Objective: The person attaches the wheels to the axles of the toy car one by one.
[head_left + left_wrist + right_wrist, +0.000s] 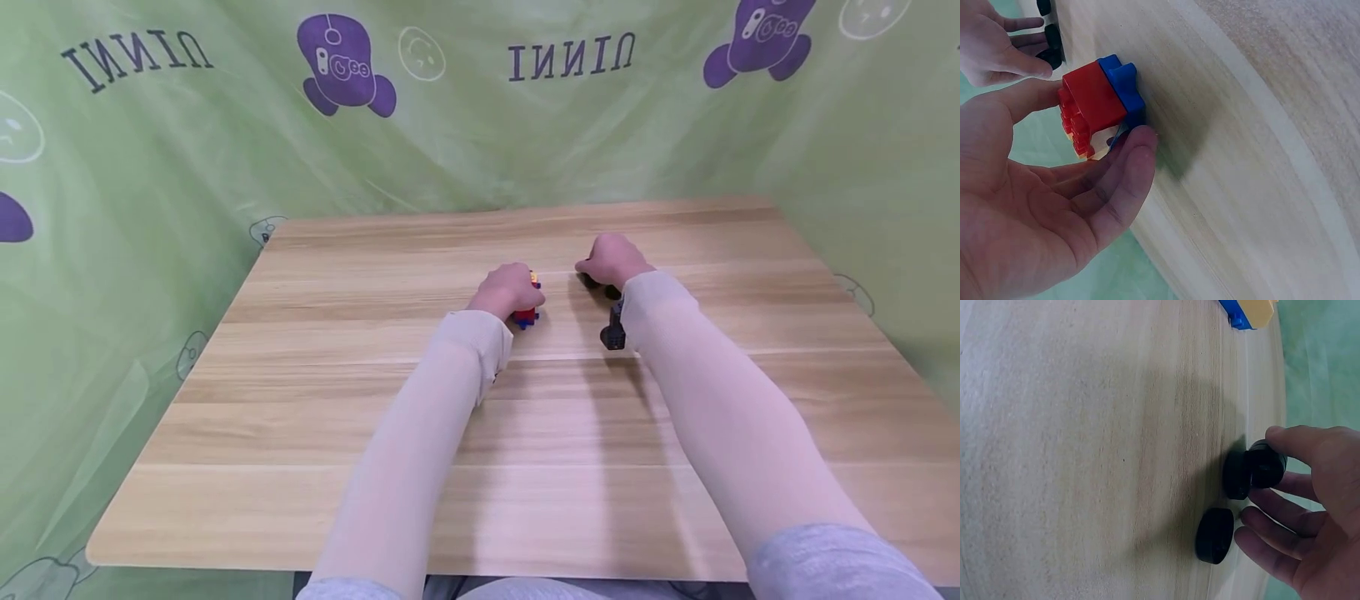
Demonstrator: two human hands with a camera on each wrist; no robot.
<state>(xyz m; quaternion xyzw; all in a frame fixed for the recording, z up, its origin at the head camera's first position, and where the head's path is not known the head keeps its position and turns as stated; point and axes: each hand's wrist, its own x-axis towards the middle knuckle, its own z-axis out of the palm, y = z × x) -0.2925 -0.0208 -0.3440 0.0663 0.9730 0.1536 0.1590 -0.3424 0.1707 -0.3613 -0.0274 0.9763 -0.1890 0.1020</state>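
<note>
My left hand point(506, 289) holds a small red and blue toy-block piece point(1094, 97) with yellow on it, between thumb and curled fingers. In the left wrist view its blue side faces the wooden table. To its right, my right hand point(613, 260) pinches a black round piece point(1266, 465) between thumb and forefinger. Right beside that piece stands a second black round piece point(1236, 475); whether the two touch is hard to tell. Another black disc point(1215, 536) rests on the table near the tips of the other fingers.
The wooden table point(337, 375) runs from my body back to a green printed curtain point(465, 150), which also hangs at both sides. A small black device point(613, 336) shows below the right cuff.
</note>
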